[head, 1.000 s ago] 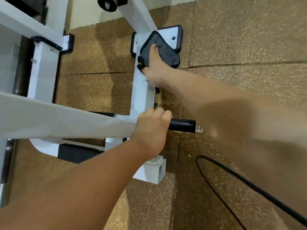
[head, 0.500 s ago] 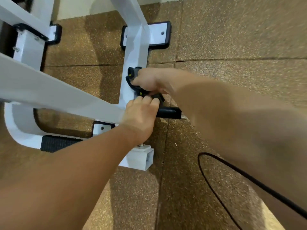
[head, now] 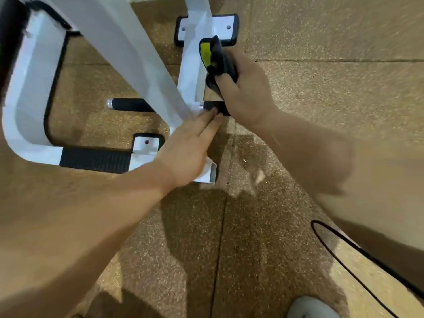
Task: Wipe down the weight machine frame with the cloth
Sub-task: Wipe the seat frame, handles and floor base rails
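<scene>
The white weight machine frame (head: pixel 128 53) fills the upper left, its floor bar (head: pixel 191 72) running down to a bolted foot plate (head: pixel 220 24). My right hand (head: pixel 247 92) grips a bunched black cloth with a yellow patch (head: pixel 215 58) against the right side of that floor bar. My left hand (head: pixel 188 148) lies lower, fingers straight, their tips touching the black handle grip (head: pixel 220 109) that sticks out by the bar's joint. The handle's other end (head: pixel 130 104) shows to the left of the sloping beam.
Brown speckled rubber floor tiles (head: pixel 321 92) surround the frame. A black ribbed step pad (head: pixel 94 160) and a second foot plate (head: pixel 146 144) sit at lower left. A black cable (head: pixel 344 253) loops over the floor at lower right, near a white shoe tip (head: pixel 309 308).
My right hand drew the cloth back from the far foot plate along the floor bar toward me. My left hand let go of the black handle and now lies with straight fingers.
</scene>
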